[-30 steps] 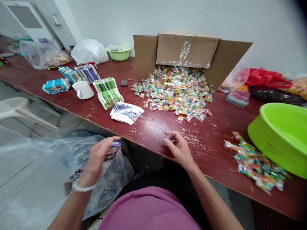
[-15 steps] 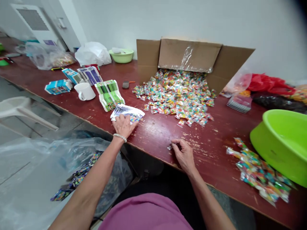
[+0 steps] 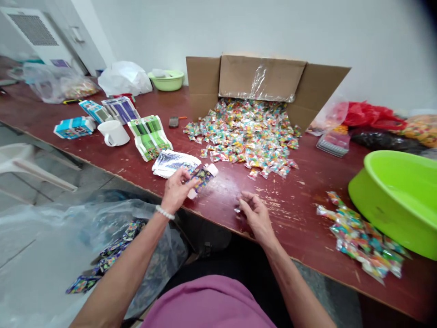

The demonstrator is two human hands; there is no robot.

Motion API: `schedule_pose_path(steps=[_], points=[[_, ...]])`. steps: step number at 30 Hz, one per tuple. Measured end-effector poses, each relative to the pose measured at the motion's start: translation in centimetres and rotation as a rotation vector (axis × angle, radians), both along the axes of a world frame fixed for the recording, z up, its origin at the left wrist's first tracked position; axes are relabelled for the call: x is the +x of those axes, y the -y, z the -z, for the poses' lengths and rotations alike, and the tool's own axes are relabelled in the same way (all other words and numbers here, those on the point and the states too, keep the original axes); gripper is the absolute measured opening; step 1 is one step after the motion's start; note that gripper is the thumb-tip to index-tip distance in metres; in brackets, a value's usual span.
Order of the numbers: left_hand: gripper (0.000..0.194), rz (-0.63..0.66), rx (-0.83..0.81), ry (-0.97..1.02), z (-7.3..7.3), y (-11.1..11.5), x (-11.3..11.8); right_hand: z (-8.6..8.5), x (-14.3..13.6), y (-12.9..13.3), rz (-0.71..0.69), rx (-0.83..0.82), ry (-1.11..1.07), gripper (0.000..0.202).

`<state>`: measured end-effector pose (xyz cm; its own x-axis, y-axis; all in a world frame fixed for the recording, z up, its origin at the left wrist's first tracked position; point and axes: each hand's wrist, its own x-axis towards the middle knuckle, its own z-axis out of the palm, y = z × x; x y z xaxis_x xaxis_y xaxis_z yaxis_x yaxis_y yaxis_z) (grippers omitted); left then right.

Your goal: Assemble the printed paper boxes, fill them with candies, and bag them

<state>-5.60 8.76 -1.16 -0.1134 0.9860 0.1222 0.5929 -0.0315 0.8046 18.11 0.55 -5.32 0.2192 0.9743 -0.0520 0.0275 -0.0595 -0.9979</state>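
Note:
My left hand [image 3: 176, 190], with a beaded bracelet at the wrist, grips a small dark printed carton [image 3: 204, 177] with white end flaps. Just behind it lies a stack of flat white-and-purple cartons [image 3: 174, 162]. My right hand [image 3: 256, 214] is closed in a pinch low over the table. A small clear, shiny piece [image 3: 237, 210] shows at its fingertips, too small to name. Beyond both hands, a heap of wrapped candies [image 3: 251, 132] spills from an opened cardboard box [image 3: 262, 77]. Green flat cartons [image 3: 150, 136] lie farther left.
A white mug [image 3: 114, 133] and blue cartons [image 3: 75, 127] stand on the left of the red table [image 3: 290, 200]. At right are a green basin [image 3: 378, 182] and loose candies [image 3: 362, 237]. A plastic bag [image 3: 48, 246] with dark packets lies below the table's edge.
My left hand has lifted a dark carton off the stack and brought it to the right. My right hand keeps its pinch in nearly the same place. The view has shifted slightly.

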Motion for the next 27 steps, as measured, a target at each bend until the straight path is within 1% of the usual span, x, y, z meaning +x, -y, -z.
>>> schedule_pose_path(steps=[2,3,5,6,8,9,10,12,13,15,17,19,21,24,26,27], points=[[0.036,0.168,-0.12,0.401,-0.2,3.3,1.3,-1.3,-1.3,0.5,-0.03,-0.035,-0.227,0.049],[0.038,0.234,-0.212,0.539,-0.3,4.9,1.8,-1.9,-1.9,0.8,-0.056,-0.025,-0.3,0.048],[0.037,0.352,-0.418,0.723,-0.7,7.6,2.7,-3.1,-2.8,1.5,-0.122,-0.007,-0.387,0.039],[0.037,0.43,-0.539,0.792,-0.9,8.5,3.0,-3.6,-3.0,1.8,-0.151,-0.006,-0.403,0.035],[0.042,0.602,-0.765,0.93,-1.1,9.7,3.4,-4.3,-3.1,2.5,-0.215,-0.016,-0.391,0.03],[0.045,0.688,-0.851,0.996,-1.1,9.9,3.5,-4.6,-3.1,2.8,-0.26,-0.024,-0.382,0.03],[0.046,0.759,-0.909,1.053,-1.0,10.0,3.6,-4.9,-3.1,3.1,-0.314,-0.031,-0.379,0.03],[0.047,0.84,-0.943,1.124,-0.8,10.2,3.8,-5.3,-3.0,3.7,-0.412,-0.052,-0.395,0.032],[0.047,0.853,-0.928,1.136,-0.6,10.2,3.9,-5.5,-3.0,3.9,-0.447,-0.064,-0.406,0.035],[0.048,0.831,-0.867,1.123,-0.4,10.4,4.1,-5.7,-3.1,4.1,-0.473,-0.08,-0.422,0.044],[0.043,0.761,-0.805,1.085,-0.5,10.6,4.4,-6.0,-3.1,4.3,-0.464,-0.075,-0.436,0.053],[0.036,0.672,-0.769,1.047,-0.8,10.8,4.6,-6.1,-3.1,4.4,-0.427,-0.036,-0.438,0.055],[0.034,0.591,-0.746,1.027,-1.1,10.9,4.8,-6.2,-3.2,4.6,-0.387,-0.006,-0.422,0.049],[0.036,0.537,-0.697,0.997,-1.3,10.9,4.9,-5.8,-3.5,4.8,-0.355,-0.053,-0.405,0.03],[0.035,0.508,-0.65,0.945,-1.1,10.7,5.0,-5.2,-3.6,4.8,-0.291,-0.071,-0.367,0.025],[0.033,0.497,-0.62,0.902,-1.1,10.6,5.0,-4.9,-3.7,4.6,-0.236,-0.051,-0.329,0.024]])
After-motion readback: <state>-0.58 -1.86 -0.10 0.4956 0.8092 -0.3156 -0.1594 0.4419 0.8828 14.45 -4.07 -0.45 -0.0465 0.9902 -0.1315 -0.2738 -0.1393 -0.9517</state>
